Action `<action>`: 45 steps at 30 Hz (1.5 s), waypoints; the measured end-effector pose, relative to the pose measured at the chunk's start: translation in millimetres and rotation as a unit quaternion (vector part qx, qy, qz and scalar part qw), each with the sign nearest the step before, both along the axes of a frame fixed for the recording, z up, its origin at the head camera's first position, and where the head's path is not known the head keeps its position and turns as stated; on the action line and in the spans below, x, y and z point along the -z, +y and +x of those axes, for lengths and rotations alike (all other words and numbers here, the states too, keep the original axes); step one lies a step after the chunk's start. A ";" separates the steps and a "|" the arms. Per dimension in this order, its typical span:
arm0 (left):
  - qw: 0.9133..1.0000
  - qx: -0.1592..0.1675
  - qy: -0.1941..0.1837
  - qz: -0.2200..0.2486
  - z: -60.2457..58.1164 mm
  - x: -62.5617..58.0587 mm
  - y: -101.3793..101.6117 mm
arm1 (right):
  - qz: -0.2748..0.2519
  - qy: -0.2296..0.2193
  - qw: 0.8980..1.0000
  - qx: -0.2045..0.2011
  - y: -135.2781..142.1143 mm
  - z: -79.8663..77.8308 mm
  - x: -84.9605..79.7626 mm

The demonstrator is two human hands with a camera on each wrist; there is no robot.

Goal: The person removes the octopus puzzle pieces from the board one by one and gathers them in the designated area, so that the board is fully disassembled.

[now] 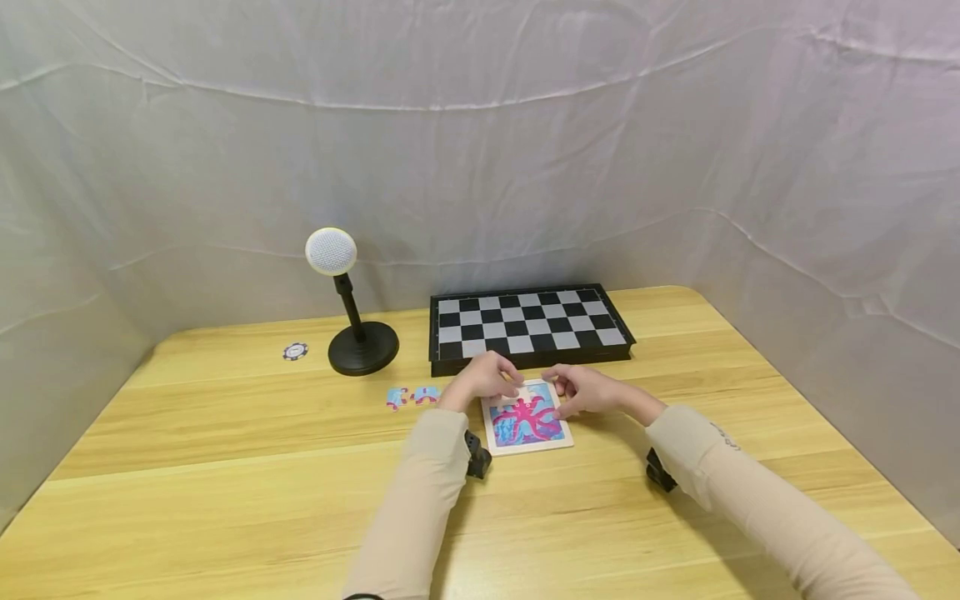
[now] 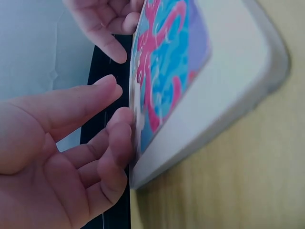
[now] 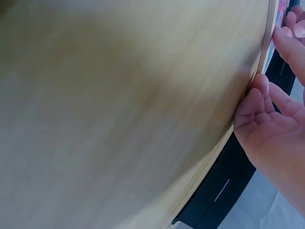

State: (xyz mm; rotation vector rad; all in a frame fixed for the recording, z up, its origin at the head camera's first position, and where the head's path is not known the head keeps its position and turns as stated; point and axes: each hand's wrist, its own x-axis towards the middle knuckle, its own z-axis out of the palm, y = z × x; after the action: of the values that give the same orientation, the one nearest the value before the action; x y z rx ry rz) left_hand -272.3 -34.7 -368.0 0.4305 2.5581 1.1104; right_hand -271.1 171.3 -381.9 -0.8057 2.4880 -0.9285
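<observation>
A jigsaw puzzle (image 1: 527, 423) of a pink octopus on blue lies in a pale tray (image 1: 534, 450); a bare patch shows along its upper left. My left hand (image 1: 487, 379) hovers over that upper-left part, its fingertips at the tray's edge and its thumb apart from the fingers. In the left wrist view, nothing shows between thumb and fingers of the left hand (image 2: 71, 152). At the tray's right side, the thumb of my right hand (image 1: 592, 390) touches the edge, while loosely bent fingers rest beside the far corner. Two loose puzzle pieces (image 1: 426, 395) lie left of the tray.
Behind the tray sits a black-and-white checkered board (image 1: 528, 325). A round-headed microphone (image 1: 331, 252) on a black stand (image 1: 363, 348) stands to the left, with a poker chip (image 1: 296, 351) farther left. Pale cloth (image 1: 480, 167) hangs around the wooden table (image 1: 225, 483).
</observation>
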 end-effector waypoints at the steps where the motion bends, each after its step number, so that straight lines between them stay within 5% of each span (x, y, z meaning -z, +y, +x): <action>1: 1.000 0.001 -0.003 -0.002 -0.2 0.5 1.1 | 0.000 -0.001 1.000 0.000 0.2 -0.1 0.2; 22: 0.998 -0.030 -0.058 0.000 -0.1 1.2 16.6 | -0.002 -0.003 1.000 0.005 0.4 -2.4 2.0; 33: 0.998 -0.042 -0.047 -0.022 -0.7 1.0 20.9 | -0.002 -0.012 1.000 0.012 -0.8 -2.6 1.6; 40: 0.996 -0.061 -0.070 0.015 -1.3 0.2 21.8 | 0.003 -0.016 1.000 0.013 -1.6 -1.9 -0.5; 45: 0.997 -0.052 -0.046 0.036 -1.5 0.5 19.9 | 0.005 -0.014 1.000 0.012 -1.4 -2.1 0.2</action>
State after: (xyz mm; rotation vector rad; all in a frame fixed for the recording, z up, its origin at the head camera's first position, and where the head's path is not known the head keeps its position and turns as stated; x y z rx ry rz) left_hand -273.7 -14.8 -368.5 0.2594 2.4922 1.2318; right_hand -273.2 169.9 -382.1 -0.7560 2.4807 -0.9298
